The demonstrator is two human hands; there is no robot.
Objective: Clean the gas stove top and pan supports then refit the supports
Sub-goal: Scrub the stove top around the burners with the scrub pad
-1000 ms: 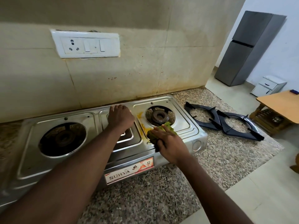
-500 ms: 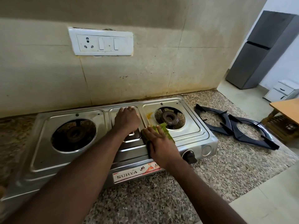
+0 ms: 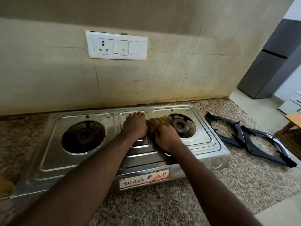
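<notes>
Granite counter (image 3: 162, 206) bears steel stove (image 3: 48, 152); right hand (image 3: 166, 137) presses green scrubber (image 3: 163, 119) flat-fingered, left hand (image 3: 134, 126) rests, fingers relaxed

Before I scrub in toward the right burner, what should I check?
1. Pan supports off the stove: ok, both lie on the countertop to its right.
2. Stove steadied: ok, left hand rests on its middle.
3. Scrubber under control: ok, right hand presses the green scrubber beside the right burner.
4. Burners unlit: ok, no flame shows there or at the left burner.
5. Knobs off: cannot tell, the arms hide the front.
6. Steel under the hands clean: cannot tell, covered.
</notes>
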